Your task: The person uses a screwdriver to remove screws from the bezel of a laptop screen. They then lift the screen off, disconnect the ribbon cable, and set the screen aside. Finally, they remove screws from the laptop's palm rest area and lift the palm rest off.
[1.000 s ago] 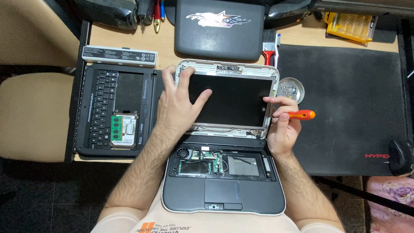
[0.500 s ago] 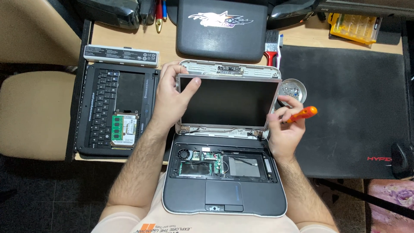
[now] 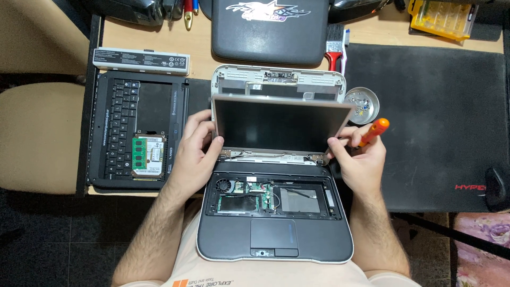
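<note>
Left hand (image 3: 194, 157) and right hand (image 3: 358, 159) pinching screen panel (image 3: 279, 125), orange screwdriver (image 3: 373, 131) in right, screw dish (image 3: 361, 102) beside

The screen panel (image 3: 281, 125) hides most of the lid shell (image 3: 276, 81) behind it, so only the shell's top strip shows. The left hand (image 3: 194, 157) has its fingertips tucked behind the panel's left edge, out of sight. The right hand (image 3: 358, 159) covers the shaft of the orange screwdriver (image 3: 376, 130); its tip cannot be seen. The small parts in the round metal dish (image 3: 361, 103) are too small to tell apart. At the top of the frame, the black padded case (image 3: 268, 29), the yellow box (image 3: 438, 16) and the tools at upper left are cut off. The laptop base (image 3: 273, 234) hides the near edge of the worktop (image 3: 199, 50).
</note>
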